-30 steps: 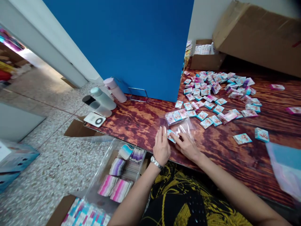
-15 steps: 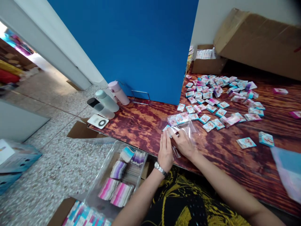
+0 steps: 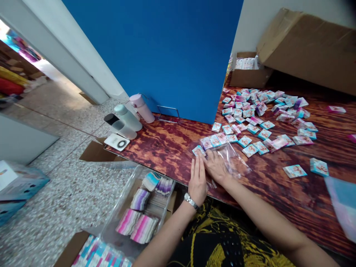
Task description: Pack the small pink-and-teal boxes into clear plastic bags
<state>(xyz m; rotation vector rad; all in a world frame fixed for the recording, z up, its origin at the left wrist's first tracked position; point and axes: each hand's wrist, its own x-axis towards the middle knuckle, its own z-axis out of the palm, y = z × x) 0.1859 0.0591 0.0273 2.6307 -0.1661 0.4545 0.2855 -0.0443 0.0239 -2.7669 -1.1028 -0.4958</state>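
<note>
My left hand (image 3: pixel 198 181) lies at the table's near edge, fingers stretched out together and pointing forward. Its fingertips touch a small white and blue box (image 3: pixel 198 150) with a hand picture on it. Beside it, my right hand (image 3: pixel 215 167) is laid flat over a clear plastic bag (image 3: pixel 232 157), with its fingertips next to the same box. Part of the bag is hidden under my hands, and I cannot tell whether the box is inside it. A short row of similar boxes (image 3: pixel 215 140) lies just beyond my fingers.
Many small boxes (image 3: pixel 247 107) are scattered over the wooden table (image 3: pixel 172 148). Bottles (image 3: pixel 143 109) and a white device (image 3: pixel 116 142) stand at the left end. A blue panel (image 3: pixel 155 55) rises behind. Below sits a plastic-lined carton (image 3: pixel 133 174) with stacked packets.
My right hand has flattened and its fingers have straightened over the bag. The bag now spreads farther right. My left hand stays by the small box. The view has shifted slightly.
</note>
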